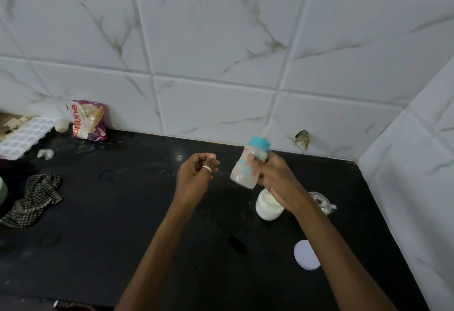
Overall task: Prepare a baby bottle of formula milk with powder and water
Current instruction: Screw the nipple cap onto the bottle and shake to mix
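My right hand grips a baby bottle with a blue collar and clear teat, tilted and blurred, held above the black counter. The bottle looks cloudy white inside. My left hand hovers to its left with fingers loosely curled and a white ring on one finger; it holds nothing. Below my right wrist stands an open jar of white powder. Its white lid lies flat on the counter nearer to me. A small glass jug sits just right of the jar.
A checked cloth lies at the left. At the back left are a printed food packet, a white ice tray and a small white ball. White tiled walls close the back and right sides.
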